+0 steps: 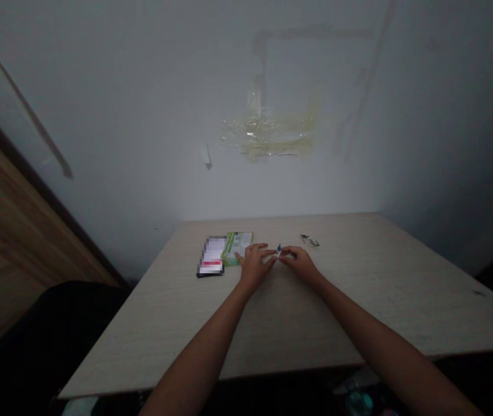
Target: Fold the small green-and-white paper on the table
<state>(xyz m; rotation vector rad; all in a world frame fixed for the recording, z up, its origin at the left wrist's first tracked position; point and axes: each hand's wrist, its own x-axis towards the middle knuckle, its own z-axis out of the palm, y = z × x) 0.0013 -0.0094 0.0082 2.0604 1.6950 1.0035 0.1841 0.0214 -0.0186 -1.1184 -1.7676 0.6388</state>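
A small white piece with dark blue on it [278,250] stands up between my hands, too small to tell its kind. My left hand [255,264] pinches it from the left with thumb and forefinger, the other fingers stretched toward a green and white flat box [238,244]. From the other side, my right hand [301,263] grips the same piece between its fingertips. Behind the right hand lies a small crumpled wrapper or packet [310,240].
A dark-edged phone-like device with a blurred bright screen [210,255] lies against the box's left side. All this rests on a pale wooden table [177,323]. The wall [151,104] with old tape [268,136] rises behind it. Something black [51,329] stands at the left.
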